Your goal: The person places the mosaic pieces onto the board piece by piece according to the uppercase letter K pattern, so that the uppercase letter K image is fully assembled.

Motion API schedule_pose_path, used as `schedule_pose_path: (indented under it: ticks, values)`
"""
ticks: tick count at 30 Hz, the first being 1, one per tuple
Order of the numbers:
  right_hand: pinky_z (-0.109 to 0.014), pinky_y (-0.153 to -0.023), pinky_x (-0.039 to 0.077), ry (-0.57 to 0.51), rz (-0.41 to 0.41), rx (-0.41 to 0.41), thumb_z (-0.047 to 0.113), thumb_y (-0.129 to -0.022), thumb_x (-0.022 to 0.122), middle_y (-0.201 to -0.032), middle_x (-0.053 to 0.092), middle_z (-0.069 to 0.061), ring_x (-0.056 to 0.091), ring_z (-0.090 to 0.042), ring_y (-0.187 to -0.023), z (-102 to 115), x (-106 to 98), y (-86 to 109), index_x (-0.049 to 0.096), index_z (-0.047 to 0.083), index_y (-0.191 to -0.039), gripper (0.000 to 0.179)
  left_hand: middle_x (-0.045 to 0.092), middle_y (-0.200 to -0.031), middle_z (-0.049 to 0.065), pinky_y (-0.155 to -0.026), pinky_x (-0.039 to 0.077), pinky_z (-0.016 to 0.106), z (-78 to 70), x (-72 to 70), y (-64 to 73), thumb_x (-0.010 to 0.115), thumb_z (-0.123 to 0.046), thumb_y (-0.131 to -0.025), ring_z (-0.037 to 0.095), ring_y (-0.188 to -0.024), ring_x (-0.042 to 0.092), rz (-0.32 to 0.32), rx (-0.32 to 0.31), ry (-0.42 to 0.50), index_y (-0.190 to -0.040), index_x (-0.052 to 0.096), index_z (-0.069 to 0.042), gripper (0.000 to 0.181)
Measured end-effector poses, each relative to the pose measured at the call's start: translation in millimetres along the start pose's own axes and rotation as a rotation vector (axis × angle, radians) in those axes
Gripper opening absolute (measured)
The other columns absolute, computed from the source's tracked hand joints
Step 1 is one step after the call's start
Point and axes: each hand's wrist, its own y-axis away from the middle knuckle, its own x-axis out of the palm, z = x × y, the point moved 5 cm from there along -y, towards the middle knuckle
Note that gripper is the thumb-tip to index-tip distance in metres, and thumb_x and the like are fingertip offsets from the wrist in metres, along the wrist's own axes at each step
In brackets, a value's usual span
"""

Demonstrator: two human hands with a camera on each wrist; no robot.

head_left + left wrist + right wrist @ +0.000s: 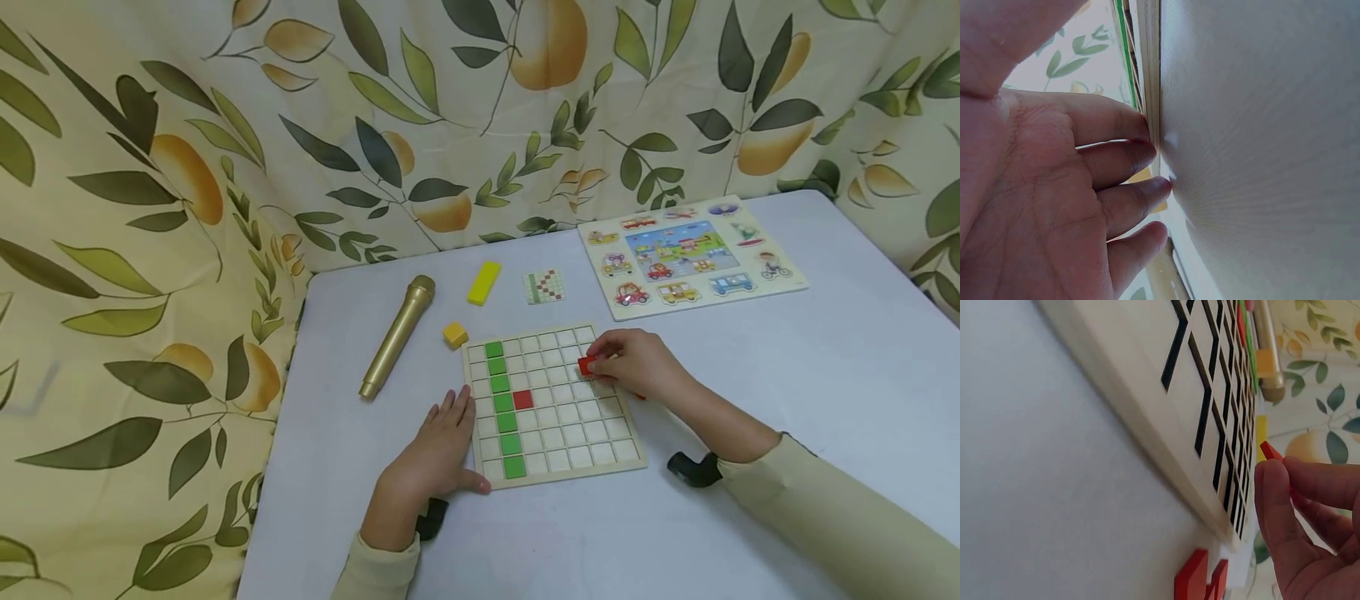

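A wooden grid board [555,480] with white squares lies on the table. A column of green tiles [502,402] runs down its left part, and one red tile [522,400] sits beside that column. My left hand [438,446] rests along the board's left edge, fingers extended, thumb at the near corner. In the left wrist view its fingertips [1159,187] meet the board's side. Between thumb and fingers, my right hand [637,362] pinches a small red tile [1270,451] over the board's right side. More red tiles [1192,575] lie beside the board near that hand.
Behind the board are a yellow cube [454,335], a yellow bar [484,283] and a small pattern card [544,286]. A gold microphone [397,337] lies to the left. At the back right lies a picture puzzle board [772,289]. A leafy curtain [525,125] hangs behind the table.
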Motion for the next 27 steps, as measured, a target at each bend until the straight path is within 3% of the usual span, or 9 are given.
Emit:
schedule_pose_path:
  ticks: [8, 27]
  values:
    - [-0.033, -0.074, 0.048, 0.004, 0.036, -0.046, 0.016, -0.092, 0.073, -0.090, 0.068, -0.004, 0.060, -0.023, -0.087, 18.1, 19.4, -14.4, 0.074, 0.008, -0.102, 0.013, 0.010, -0.168, 0.014, -0.122, 0.014, 0.047, -0.1, -0.4, -1.1, 0.091, -0.048, -0.067, 0.033, -0.154, 0.006, 0.002, -0.007, -0.003, -0.158, 0.021, 0.003, 0.125]
    - [-0.033, -0.072, 0.048, 0.056, 0.098, -0.106, 0.013, -0.089, 0.074, -0.080, 0.068, 0.002, 0.058, -0.018, -0.076, 34.9, 54.1, -34.9, 0.075, 0.010, -0.093, 0.005, 0.011, -0.168, 0.014, -0.122, 0.015, 0.047, 0.0, 0.6, -2.9, 0.091, -0.049, -0.065, 0.032, -0.154, 0.007, 0.005, -0.022, -0.011, -0.158, 0.023, 0.001, 0.126]
